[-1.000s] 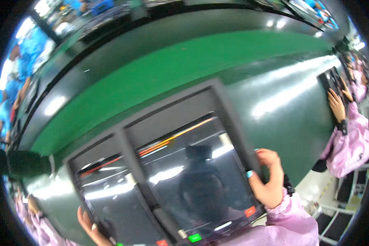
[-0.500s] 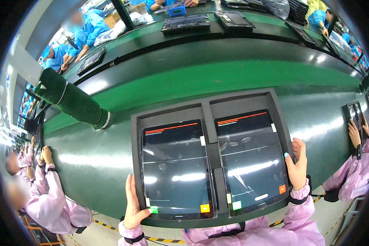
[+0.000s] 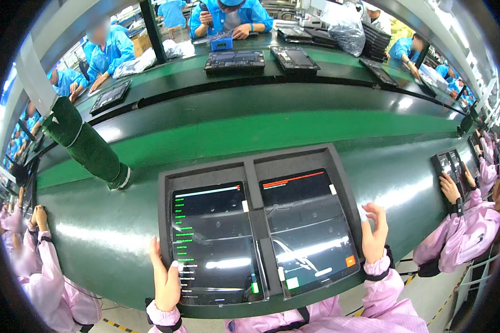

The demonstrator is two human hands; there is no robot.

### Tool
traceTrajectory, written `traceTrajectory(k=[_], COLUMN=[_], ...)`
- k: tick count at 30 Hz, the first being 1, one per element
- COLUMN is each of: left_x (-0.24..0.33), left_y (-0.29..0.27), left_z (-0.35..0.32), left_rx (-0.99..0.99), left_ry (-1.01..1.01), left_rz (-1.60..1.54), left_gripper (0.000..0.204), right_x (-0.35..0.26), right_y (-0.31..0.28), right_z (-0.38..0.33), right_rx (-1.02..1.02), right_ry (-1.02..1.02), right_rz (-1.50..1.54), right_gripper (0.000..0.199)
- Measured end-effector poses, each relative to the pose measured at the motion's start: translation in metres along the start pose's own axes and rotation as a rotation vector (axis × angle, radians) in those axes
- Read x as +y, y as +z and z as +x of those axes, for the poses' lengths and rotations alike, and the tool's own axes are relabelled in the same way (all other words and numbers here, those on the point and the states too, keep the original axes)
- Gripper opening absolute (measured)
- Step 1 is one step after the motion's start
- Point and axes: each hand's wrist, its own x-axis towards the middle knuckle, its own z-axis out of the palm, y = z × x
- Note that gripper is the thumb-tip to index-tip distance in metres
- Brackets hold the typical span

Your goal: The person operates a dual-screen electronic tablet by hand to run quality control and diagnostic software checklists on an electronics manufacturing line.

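Two tablets with lit dark screens lie side by side in a black two-compartment tray. The left tablet (image 3: 214,236) shows a list of green and white lines, with a green square low on its right. Red lines cross the top of the right tablet (image 3: 308,222), and a green and an orange square sit lower down. My left hand (image 3: 165,283) is open at the left edge of the tray (image 3: 252,183), its thumb over the left tablet's screen edge. Open and holding nothing, my right hand (image 3: 375,236) has its fingers apart beside the tray's right edge.
A green-wrapped post (image 3: 86,145) rises from the green bench (image 3: 116,233) at the left. People in pink work on both sides, one at the right with a dark tray (image 3: 449,162). Across the bench, people in blue sit near several opened devices (image 3: 235,61).
The left tablet's screen has switched from red lines and colored squares to a list. My left thumb has left the green square and moved up. The view has tilted upward.
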Motion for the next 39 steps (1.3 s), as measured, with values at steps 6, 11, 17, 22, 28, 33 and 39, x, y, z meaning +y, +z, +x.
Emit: traceTrajectory(k=[6,11,17,22,28,33,39], left_x=[0.001,-0.003,0.0,-0.015,-0.016,-0.013,-0.011], left_y=[-0.003,-0.002,-0.003,-0.009,-0.021,-0.018,-0.021], left_z=[-0.006,-0.002,-0.003,-0.005,-0.009,-0.008,-0.012], left_rx=[0.015,0.016,0.001,-0.05,-0.166,-0.196,-0.191], left_ry=[-0.005,0.03,0.012,0.056,0.023,0.027,0.099], left_rz=[-0.046,-0.051,-0.092,-0.128,-0.174,-0.169,-0.174], left_gripper=[0.071,0.072,0.074,0.083,0.096,0.097,0.1], right_x=[-0.06,-0.075,-0.081,-0.081,-0.069,-0.065,-0.066], right_y=[-0.001,0.017,0.021,0.005,-0.008,-0.013,-0.01], right_z=[-0.047,-0.057,-0.061,-0.059,-0.05,-0.052,-0.05], right_rx=[-0.48,-0.668,-0.666,-0.626,-0.278,-0.253,-0.328], right_ry=[-0.442,-0.614,-0.652,-0.609,-0.282,-0.228,-0.239], right_rz=[0.039,0.09,0.054,-0.059,-0.065,-0.067,-0.044], right_gripper=[0.017,0.022,0.02,0.019,0.013,0.014,0.017])
